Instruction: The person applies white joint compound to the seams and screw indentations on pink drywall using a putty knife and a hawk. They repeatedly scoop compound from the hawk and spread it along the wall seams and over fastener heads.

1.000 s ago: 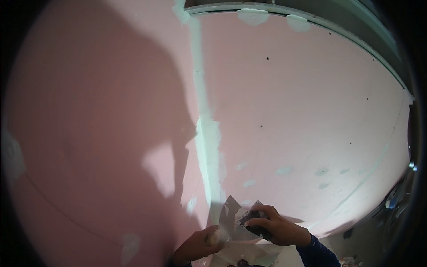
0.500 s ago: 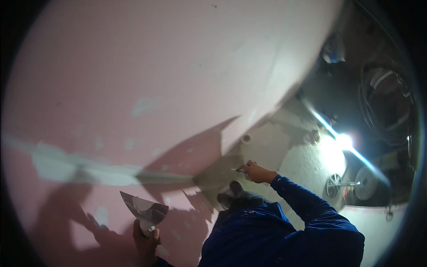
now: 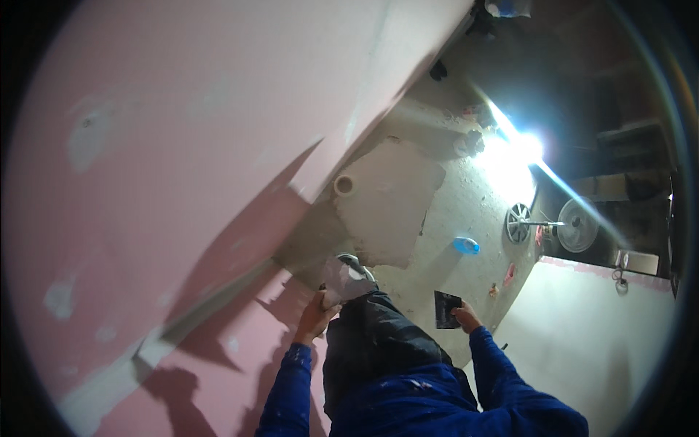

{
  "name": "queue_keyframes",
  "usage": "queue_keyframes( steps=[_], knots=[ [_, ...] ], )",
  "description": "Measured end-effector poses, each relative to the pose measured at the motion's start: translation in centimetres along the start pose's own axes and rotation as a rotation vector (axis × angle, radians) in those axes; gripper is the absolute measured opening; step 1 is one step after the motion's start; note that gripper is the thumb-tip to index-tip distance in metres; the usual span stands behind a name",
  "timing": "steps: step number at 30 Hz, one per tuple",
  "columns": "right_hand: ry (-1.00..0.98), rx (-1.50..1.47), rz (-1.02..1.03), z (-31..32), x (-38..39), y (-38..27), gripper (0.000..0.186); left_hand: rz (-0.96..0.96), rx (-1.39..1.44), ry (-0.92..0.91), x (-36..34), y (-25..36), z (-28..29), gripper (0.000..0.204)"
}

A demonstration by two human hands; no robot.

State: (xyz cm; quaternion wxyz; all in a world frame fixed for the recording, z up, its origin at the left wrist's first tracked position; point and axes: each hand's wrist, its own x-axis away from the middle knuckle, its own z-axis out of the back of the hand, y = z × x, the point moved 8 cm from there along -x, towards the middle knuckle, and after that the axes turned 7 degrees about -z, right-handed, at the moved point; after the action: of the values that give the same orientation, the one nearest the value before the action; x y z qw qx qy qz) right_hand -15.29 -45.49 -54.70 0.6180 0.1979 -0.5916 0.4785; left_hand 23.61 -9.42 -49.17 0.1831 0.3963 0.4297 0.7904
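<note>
My left hand (image 3: 314, 320) grips a broad putty knife (image 3: 345, 282) with pale compound on its blade, held over my dark trousers. Lower right of centre, my right hand (image 3: 464, 315) holds a dark, flat rectangular scraper (image 3: 444, 309). Pink wallboard (image 3: 175, 131) fills the left, marked with pale patches and a pale filled corner seam (image 3: 109, 380) that runs toward the floor.
The dusty floor (image 3: 468, 269) holds a tape roll (image 3: 344, 185), a flat board (image 3: 386, 218), a blue container (image 3: 466, 245) and scraps. At right are a bright light (image 3: 526, 148), a standing fan-like object (image 3: 577, 223) with a spoked wheel, and a white wall (image 3: 575, 335).
The view has swung from the wall down to the floor and my legs. Both hands have dropped lower, still holding their tools; the two tools, close together a second ago, are now apart.
</note>
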Motion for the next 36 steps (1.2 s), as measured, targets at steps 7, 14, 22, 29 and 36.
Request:
queue_keyframes(
  steps=[7, 14, 22, 29, 36],
  knots=[
    [-0.010, -0.097, 0.296, -2.7, -0.2, 3.2, 0.045, -0.144, -0.135, -0.083, -17.8, -5.9, -12.5, 0.055],
    [-0.178, -0.777, 0.109, -5.1, 2.1, 2.4, 0.055, -0.140, -0.491, -0.110, -28.4, -6.6, -16.6, 0.064],
    [-0.035, -0.993, 0.002, -5.2, 1.2, 0.8, 0.043, -0.237, -0.852, 0.322, -38.0, -2.7, -7.8, 0.062],
    [-0.182, -0.612, 0.125, -9.1, 4.8, -13.0, 0.060, -0.398, -0.235, 0.126, -34.0, 3.0, -4.3, 0.040],
    [-0.632, -0.357, 0.342, -20.5, 16.0, -31.1, 0.048, -0.321, 0.137, 0.091, -4.1, 16.5, 6.1, 0.039]
  ],
)
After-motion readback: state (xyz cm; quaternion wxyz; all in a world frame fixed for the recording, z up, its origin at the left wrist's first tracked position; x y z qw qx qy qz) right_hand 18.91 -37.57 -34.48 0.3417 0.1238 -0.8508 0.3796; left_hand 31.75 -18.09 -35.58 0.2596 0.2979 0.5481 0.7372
